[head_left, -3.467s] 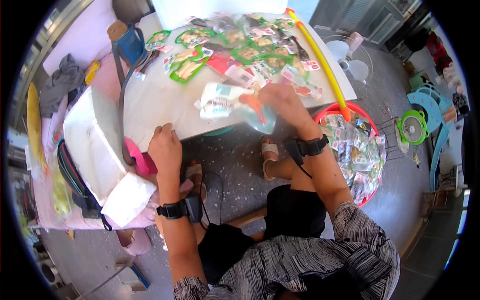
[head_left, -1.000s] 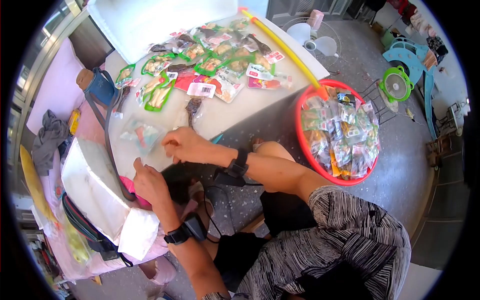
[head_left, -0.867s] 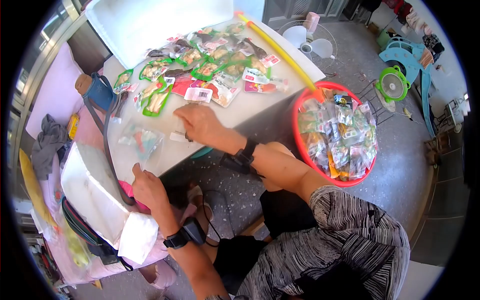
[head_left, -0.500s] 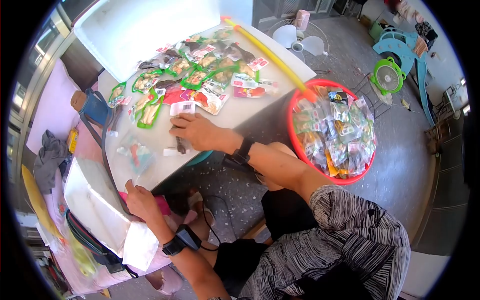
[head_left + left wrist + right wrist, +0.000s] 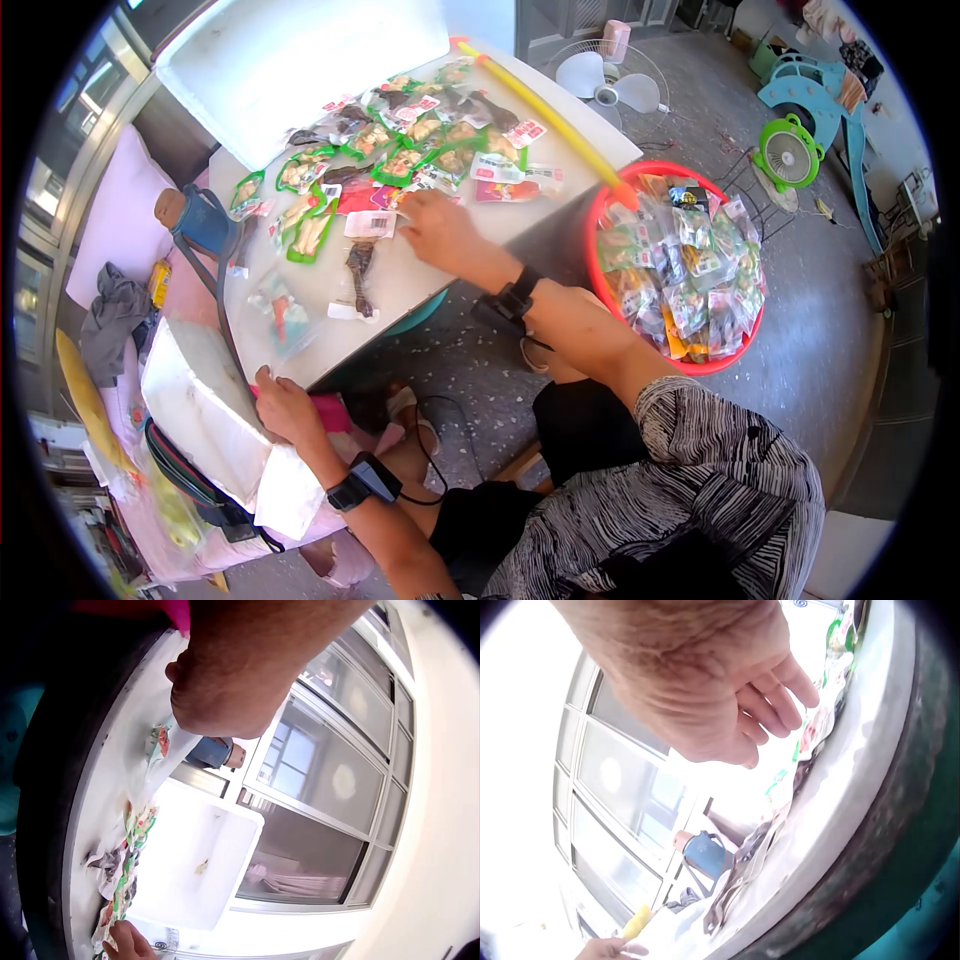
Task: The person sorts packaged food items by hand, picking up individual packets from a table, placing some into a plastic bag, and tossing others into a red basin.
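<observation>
My right hand (image 5: 440, 232) reaches over the near side of the packets on the white table. In the right wrist view the right hand (image 5: 727, 697) has loosely bent fingers, its fingertips close to the packets, nothing held. Just left of it lies a clear packet of dark brown food (image 5: 360, 272) with a white label. A clear packet with an orange-red piece (image 5: 284, 316) lies flat near the table's left corner. Beside that corner my left hand (image 5: 287, 405) hangs loosely bent, holding nothing. Farther back, several green-edged food packets (image 5: 403, 163) overlap in a pile.
A red tub (image 5: 598, 270) full of packets stands right of the table. A yellow tube (image 5: 550, 118) runs along the table's right edge. Behind the pile stands a white foam box (image 5: 300, 75). At the left are a blue flask (image 5: 205, 222) and another white box (image 5: 205, 400).
The packet with the orange-red piece went from my right hand to the table's left corner. The dark packet now lies flat in front; my right hand has left it toward the pile.
</observation>
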